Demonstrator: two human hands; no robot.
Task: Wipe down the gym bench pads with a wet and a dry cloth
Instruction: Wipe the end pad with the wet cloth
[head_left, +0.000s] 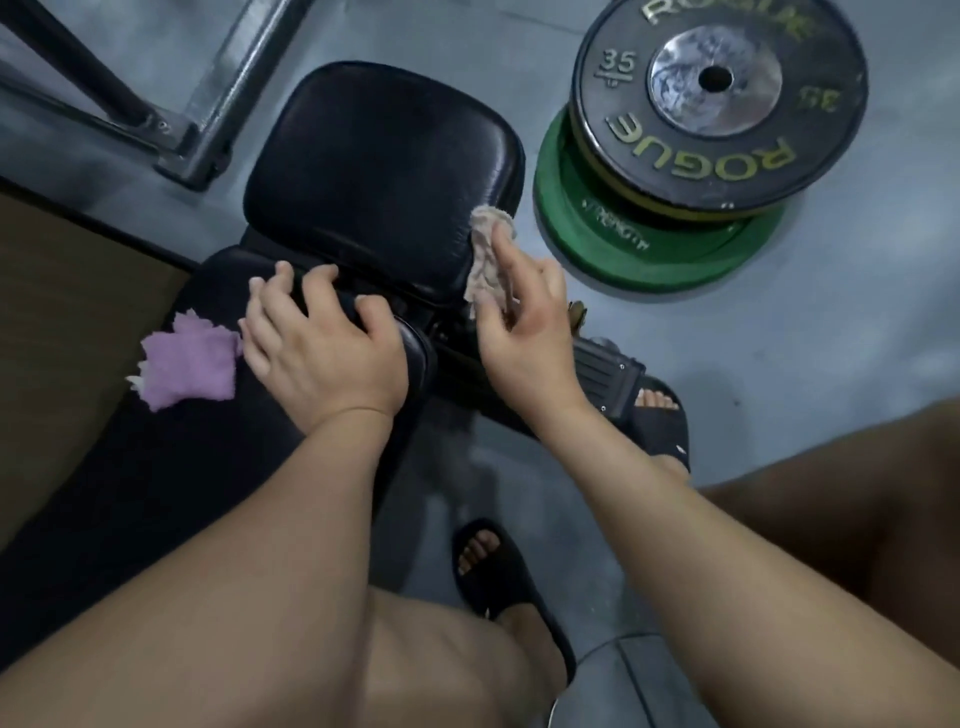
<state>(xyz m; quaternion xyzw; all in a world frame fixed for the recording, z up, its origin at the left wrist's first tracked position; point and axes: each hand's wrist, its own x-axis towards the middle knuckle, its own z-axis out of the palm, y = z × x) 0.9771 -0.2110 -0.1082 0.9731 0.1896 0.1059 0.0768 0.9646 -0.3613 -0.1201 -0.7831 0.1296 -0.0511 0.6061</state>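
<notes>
The black seat pad (379, 171) of the bench lies ahead of me, with the longer black back pad (156, 467) running toward the lower left. My right hand (524, 327) presses a beige cloth (485, 260) against the right side edge of the seat pad, fingers fairly straight over the cloth. My left hand (322, 343) rests on the end of the back pad, fingers curled over its edge near the gap between the pads. A purple cloth (189, 361) lies loose on the back pad just left of my left hand.
Two stacked weight plates sit on the grey floor to the right, a black plate (727, 104) on a green plate (649, 234). A metal rack base (208, 119) stands at the upper left. My feet in black sandals (498, 566) stand below the bench frame (602, 369).
</notes>
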